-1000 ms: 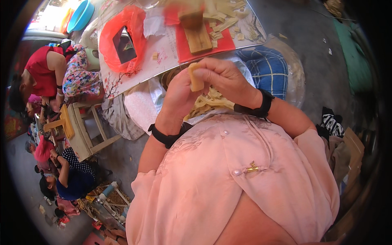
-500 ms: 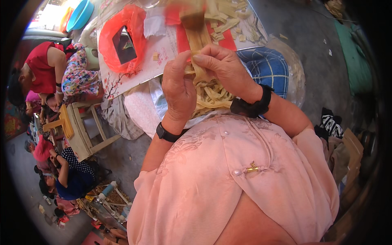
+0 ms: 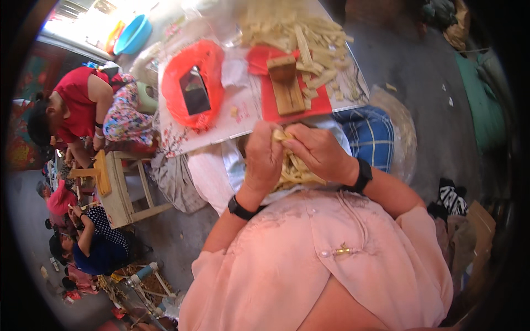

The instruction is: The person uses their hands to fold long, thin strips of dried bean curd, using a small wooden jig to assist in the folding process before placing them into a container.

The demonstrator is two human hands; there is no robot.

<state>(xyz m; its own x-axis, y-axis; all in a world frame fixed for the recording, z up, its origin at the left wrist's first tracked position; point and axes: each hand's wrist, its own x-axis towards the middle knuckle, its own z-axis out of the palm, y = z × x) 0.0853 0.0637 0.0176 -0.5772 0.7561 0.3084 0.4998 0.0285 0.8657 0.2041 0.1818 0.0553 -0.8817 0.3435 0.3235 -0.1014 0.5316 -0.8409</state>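
Observation:
My left hand [image 3: 263, 157] and my right hand [image 3: 322, 151] meet just off the table's near edge, fingers closed. Between their fingertips they pinch a short bunched piece of pale yellow strip [image 3: 280, 135]; most of it is hidden by the fingers. Below them, a heap of similar yellow strips [image 3: 298, 172] lies in a pale cloth or bag on my lap. Beyond my hands, a wooden block with an upright piece at its far end [image 3: 289, 96] rests on a red sheet [image 3: 268, 107]. More flat strips [image 3: 323, 47] are piled behind it.
On the table [image 3: 243, 118], a red plastic bag [image 3: 215, 66] lies under a dark phone [image 3: 194, 94], beside a white tissue [image 3: 234, 73]. A wooden stool [image 3: 124, 198] stands left. Other people, one in red [image 3: 83, 96], work at the left. Blue checked cloth [image 3: 370, 135] hangs at the right.
My hands have drawn back from the table toward my body. The long strip that ran from them over the wooden block no longer shows there. The view has shifted, revealing more of the table.

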